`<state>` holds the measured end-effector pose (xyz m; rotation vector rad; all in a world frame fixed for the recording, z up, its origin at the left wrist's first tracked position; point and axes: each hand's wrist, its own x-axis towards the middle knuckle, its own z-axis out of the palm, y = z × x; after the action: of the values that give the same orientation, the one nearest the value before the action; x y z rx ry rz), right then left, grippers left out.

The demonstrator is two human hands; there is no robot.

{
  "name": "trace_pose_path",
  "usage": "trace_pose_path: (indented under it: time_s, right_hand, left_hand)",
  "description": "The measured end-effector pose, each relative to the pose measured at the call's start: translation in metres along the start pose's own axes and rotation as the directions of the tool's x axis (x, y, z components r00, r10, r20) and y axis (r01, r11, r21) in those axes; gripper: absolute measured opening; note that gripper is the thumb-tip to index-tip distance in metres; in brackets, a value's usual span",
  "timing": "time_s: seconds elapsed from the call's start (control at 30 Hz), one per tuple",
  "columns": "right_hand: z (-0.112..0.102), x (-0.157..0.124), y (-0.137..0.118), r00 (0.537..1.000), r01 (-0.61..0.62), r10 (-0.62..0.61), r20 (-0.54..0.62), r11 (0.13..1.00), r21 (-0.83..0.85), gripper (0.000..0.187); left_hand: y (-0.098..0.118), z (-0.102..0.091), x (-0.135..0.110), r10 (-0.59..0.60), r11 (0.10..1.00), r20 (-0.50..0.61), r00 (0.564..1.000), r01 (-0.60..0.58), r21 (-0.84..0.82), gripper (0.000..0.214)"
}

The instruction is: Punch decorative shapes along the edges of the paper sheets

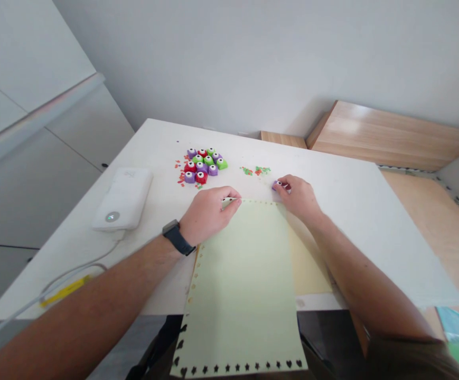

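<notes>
A pale green sheet of paper (247, 279) lies in front of me, its lower part hanging past the table's front edge. Small star and heart shapes are punched along its left, bottom and far edges. My left hand (212, 212) is closed in a pinch on the sheet's far edge, near the left corner. Between the thumb and fingers of my right hand (298, 198) is a small purple craft punch (274, 185), at the sheet's far right corner. Whether paper sits inside its slot, I cannot tell. Under the green sheet is a yellowish sheet (308, 264).
Several red, green and purple craft punches (202, 168) stand grouped at the back left. Paper confetti (259, 171) is scattered near them and farther right. A white power bank (128, 198) with a cable lies left on the white table (372, 227). Wooden furniture (387, 132) stands behind right.
</notes>
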<state>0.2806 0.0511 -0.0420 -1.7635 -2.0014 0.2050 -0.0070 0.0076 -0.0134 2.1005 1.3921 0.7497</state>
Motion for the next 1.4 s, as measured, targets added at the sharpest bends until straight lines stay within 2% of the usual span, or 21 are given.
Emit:
trace_pose_path:
  time_s: [0.13, 0.23, 0.33, 0.5, 0.6, 0.7, 0.8, 0.87, 0.97, 1.13, 1.4]
  right_hand:
    - [0.009, 0.016, -0.012, 1.0, 0.01, -0.01, 0.003, 1.0, 0.006, 0.019]
    - [0.008, 0.023, -0.017, 1.0, 0.02, -0.02, -0.006, 1.0, 0.01, 0.019]
    - [-0.004, 0.019, -0.014, 1.0, 0.008, -0.006, -0.03, 0.998, 0.055, 0.019]
    - [-0.026, -0.004, 0.002, 0.995, -0.067, 0.083, -0.052, 0.964, 0.258, 0.024]
    - [-0.029, -0.016, 0.012, 0.988, -0.126, 0.153, -0.024, 0.884, 0.451, 0.029]
    - [-0.027, -0.026, 0.015, 0.976, -0.193, 0.211, 0.049, 0.742, 0.643, 0.035]
    - [-0.027, -0.033, 0.014, 0.959, -0.256, 0.255, 0.124, 0.591, 0.765, 0.041]
    - [-0.028, -0.036, 0.014, 0.952, -0.276, 0.267, 0.153, 0.521, 0.807, 0.046]
    - [-0.031, -0.038, 0.014, 0.948, -0.3, 0.251, 0.197, 0.485, 0.821, 0.052]
    - [-0.033, -0.041, 0.011, 0.949, -0.304, 0.233, 0.214, 0.479, 0.824, 0.043]
    - [-0.042, -0.045, -0.006, 0.937, -0.329, 0.219, 0.271, 0.302, 0.895, 0.044]
  left_hand:
    - [-0.001, 0.0, 0.001, 0.009, 1.0, -0.006, 1.0, -0.009, -0.001, 0.029]
    - [-0.002, 0.0, 0.002, 0.004, 1.0, -0.012, 1.0, -0.004, 0.006, 0.029]
    - [-0.003, 0.0, 0.003, 0.014, 1.0, -0.021, 1.0, -0.014, -0.003, 0.029]
    - [-0.001, -0.002, 0.002, 0.005, 1.0, -0.021, 1.0, -0.005, -0.013, 0.028]
    - [0.001, -0.003, 0.002, -0.006, 1.0, -0.016, 1.0, 0.006, -0.024, 0.028]
    - [0.001, -0.004, 0.002, -0.029, 0.999, -0.007, 1.0, 0.029, -0.029, 0.03]
    - [0.0, -0.004, 0.002, -0.046, 0.998, -0.002, 0.999, 0.046, -0.038, 0.03]
    - [-0.001, -0.005, 0.003, -0.057, 0.998, -0.005, 0.998, 0.057, -0.038, 0.031]
    - [-0.003, -0.008, 0.004, -0.078, 0.996, -0.013, 0.997, 0.077, -0.035, 0.031]
    - [-0.003, -0.012, 0.005, -0.122, 0.992, -0.011, 0.992, 0.122, -0.038, 0.031]
    - [0.0, -0.012, 0.007, -0.148, 0.989, -0.021, 0.989, 0.148, -0.018, 0.031]
